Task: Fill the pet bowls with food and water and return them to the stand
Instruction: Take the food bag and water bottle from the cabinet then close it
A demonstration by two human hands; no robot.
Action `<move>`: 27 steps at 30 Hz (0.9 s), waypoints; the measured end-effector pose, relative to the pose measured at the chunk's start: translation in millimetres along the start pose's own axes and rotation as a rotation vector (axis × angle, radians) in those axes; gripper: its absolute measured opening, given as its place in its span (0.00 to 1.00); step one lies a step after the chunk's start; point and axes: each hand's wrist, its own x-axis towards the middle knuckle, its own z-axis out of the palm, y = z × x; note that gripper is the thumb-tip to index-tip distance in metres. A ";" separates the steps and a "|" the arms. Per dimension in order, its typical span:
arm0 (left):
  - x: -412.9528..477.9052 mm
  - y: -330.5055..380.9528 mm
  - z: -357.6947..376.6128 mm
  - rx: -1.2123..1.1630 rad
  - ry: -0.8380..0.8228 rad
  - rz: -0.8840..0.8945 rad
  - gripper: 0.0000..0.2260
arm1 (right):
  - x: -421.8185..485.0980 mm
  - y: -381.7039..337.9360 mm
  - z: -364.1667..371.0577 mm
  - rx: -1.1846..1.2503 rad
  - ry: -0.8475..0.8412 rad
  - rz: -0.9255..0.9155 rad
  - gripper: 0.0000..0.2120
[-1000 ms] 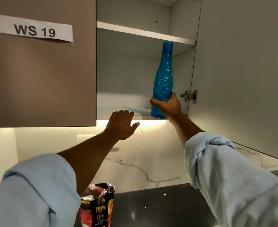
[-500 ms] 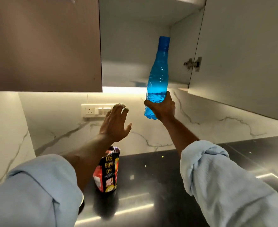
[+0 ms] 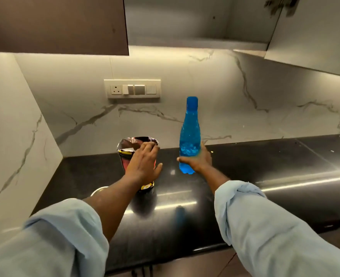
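Observation:
My right hand point(image 3: 198, 160) grips the lower part of a blue water bottle point(image 3: 190, 132) with a blue cap, holding it upright with its base close to the black countertop point(image 3: 265, 166). Left of it stands an open red and black pet food bag point(image 3: 129, 146). My left hand point(image 3: 143, 166) is spread with straight fingers in front of the bag, fingertips at its open top; whether they touch it is unclear. A sliver of a metal bowl rim point(image 3: 99, 190) shows behind my left forearm. No stand is in view.
A white marble wall runs behind and to the left of the counter, with a switch and socket panel point(image 3: 132, 89) on it. Above hang a closed brown cabinet door point(image 3: 55, 25) and an open grey cabinet door point(image 3: 315, 37) at upper right.
My right hand has brought the blue bottle down from the open cabinet to just above the counter. My left hand has dropped from the shelf edge to the food bag.

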 end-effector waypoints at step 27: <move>1.9 -11.4 133.4 -0.051 -0.260 -0.131 0.32 | 35.5 106.4 80.4 0.056 -0.216 0.102 0.43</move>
